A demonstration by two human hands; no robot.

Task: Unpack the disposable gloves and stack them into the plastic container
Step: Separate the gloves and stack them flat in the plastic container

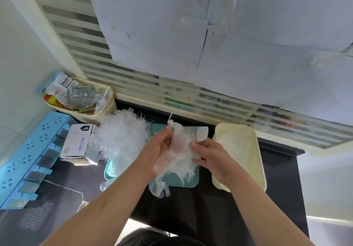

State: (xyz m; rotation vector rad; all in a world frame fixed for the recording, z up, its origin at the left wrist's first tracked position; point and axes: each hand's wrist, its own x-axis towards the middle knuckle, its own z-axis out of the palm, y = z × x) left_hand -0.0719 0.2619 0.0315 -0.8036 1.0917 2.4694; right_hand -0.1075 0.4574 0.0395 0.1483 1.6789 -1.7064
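Note:
Between both hands I hold a bunch of clear disposable gloves (181,150) above a teal tray (193,180). My left hand (160,148) lies under the bunch with its fingers stretched up along it. My right hand (208,156) grips the bunch's right side, thumb on top. A big loose heap of gloves (122,137) rests on the tray's left part. A single glove (160,188) hangs over the tray's front edge. The cream plastic container (259,171) stands to the right with some gloves (235,144) inside. The opened glove box (78,144) lies left of the heap.
A blue perforated rack (26,156) lies along the left side of the dark counter (191,207). A cream bin (107,104) stuffed with packets and a glass jar sits at the back left. A slatted partition with taped paper sheets runs behind the counter.

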